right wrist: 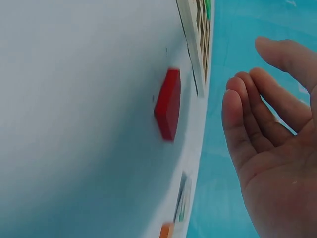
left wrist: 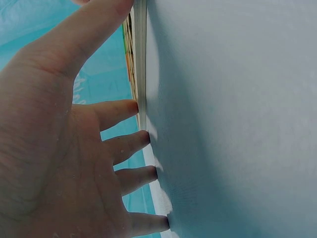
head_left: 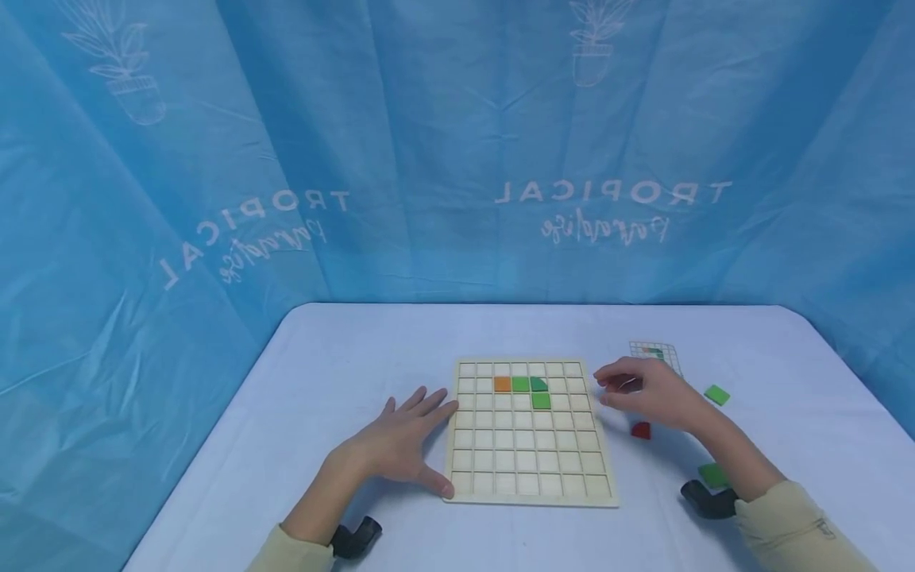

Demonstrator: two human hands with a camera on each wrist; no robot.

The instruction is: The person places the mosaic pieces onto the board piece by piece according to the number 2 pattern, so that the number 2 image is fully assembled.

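Note:
A pale wooden grid board [head_left: 493,461] lies on the table. In its upper rows sit an orange square tile [head_left: 503,384], light green square tiles [head_left: 541,400] and a dark green tile with a rounded corner [head_left: 538,384]. My left hand [head_left: 403,441] spreads along the board's left side, thumb at the lower corner and index fingertip on the edge. Just right of the board, my right hand [head_left: 650,389] hovers with bent fingers; its palm [right wrist: 282,173] and the gap before the thumb hold nothing. Below that hand lies a red tile [head_left: 641,430] with a curved side.
Behind the right hand is a printed grid card [head_left: 668,355], partly covered. A green tile [head_left: 717,395] lies farther right, another green tile [head_left: 712,475] beside the right forearm. An orange piece [right wrist: 167,230] shows near the card in the right wrist view. A blue curtain [head_left: 443,159] hangs behind.

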